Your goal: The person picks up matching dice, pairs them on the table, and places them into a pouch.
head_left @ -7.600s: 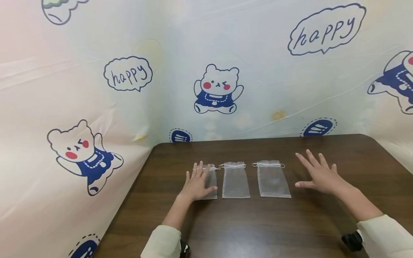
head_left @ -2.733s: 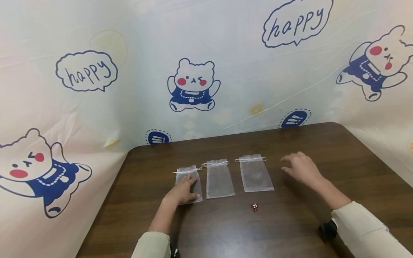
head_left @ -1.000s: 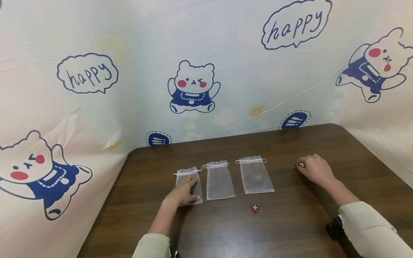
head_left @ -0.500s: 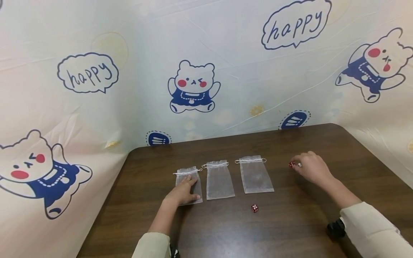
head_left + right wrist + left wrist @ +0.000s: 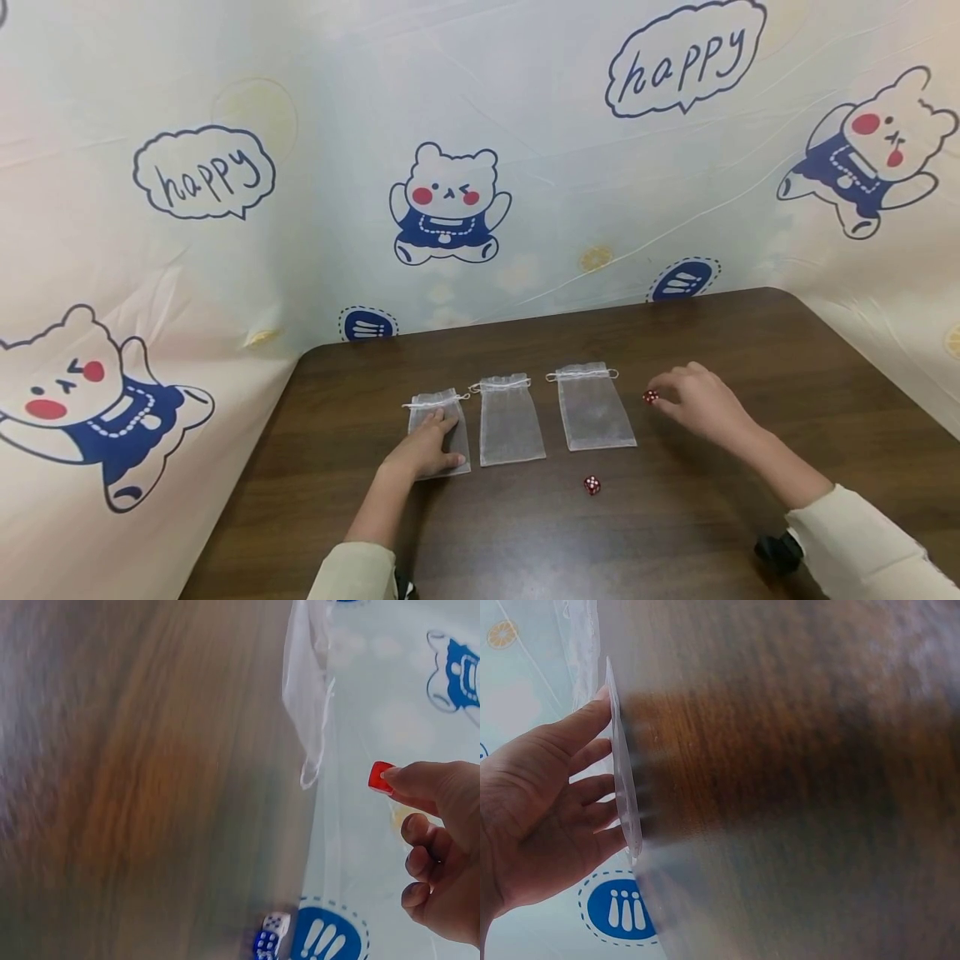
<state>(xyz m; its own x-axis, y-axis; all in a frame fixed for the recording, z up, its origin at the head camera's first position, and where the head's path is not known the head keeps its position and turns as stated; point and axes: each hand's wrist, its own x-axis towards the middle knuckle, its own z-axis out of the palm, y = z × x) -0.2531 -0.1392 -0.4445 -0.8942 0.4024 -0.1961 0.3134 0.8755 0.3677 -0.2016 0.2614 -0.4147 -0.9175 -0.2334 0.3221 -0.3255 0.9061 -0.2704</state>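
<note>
My right hand (image 5: 705,404) pinches a red die (image 5: 381,777) between thumb and index finger, just right of the rightmost sheer white drawstring bag (image 5: 596,412). Its other fingers are curled in. With straight fingers, my left hand (image 5: 423,446) rests on the leftmost bag (image 5: 460,437), covering part of it. Between these two lies a middle bag (image 5: 512,425), flat like the others, drawstring end away from me. A second red die (image 5: 592,485) sits on the table on the near side of the bags.
The dark wood table (image 5: 525,542) is backed by a printed cloth (image 5: 337,208). In the right wrist view, a white die (image 5: 276,923) and a blue die (image 5: 266,942) lie on the tabletop, hidden behind my right hand in the head view.
Both hands were spread at first, with no dice showing. A red die then appeared near the bags. My right hand took another red die at the right and has carried it left.
</note>
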